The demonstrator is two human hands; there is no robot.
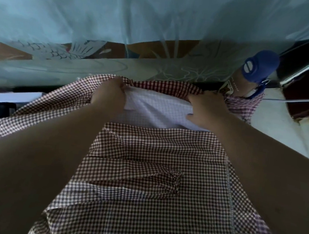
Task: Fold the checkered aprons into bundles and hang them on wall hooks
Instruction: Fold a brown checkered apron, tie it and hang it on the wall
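Between the forearms, apron (153,174): spread over a pale surface (283,129), far edge raised and turned back, white underside (150,112) showing.
Left hand (110,94): fingers curled round the far edge, bunching cloth.
Right hand (206,109): clamped on the same edge further right, thumb lying on the white side.
Handling: likely light, soft and limp; creased, apt to sag or slide out of a fold.
Hold: best along the hem near both corners, kept taut while folding over.

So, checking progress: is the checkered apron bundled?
No, partly folded: left hand and right hand grip the far edge of the apron, white lining exposed.
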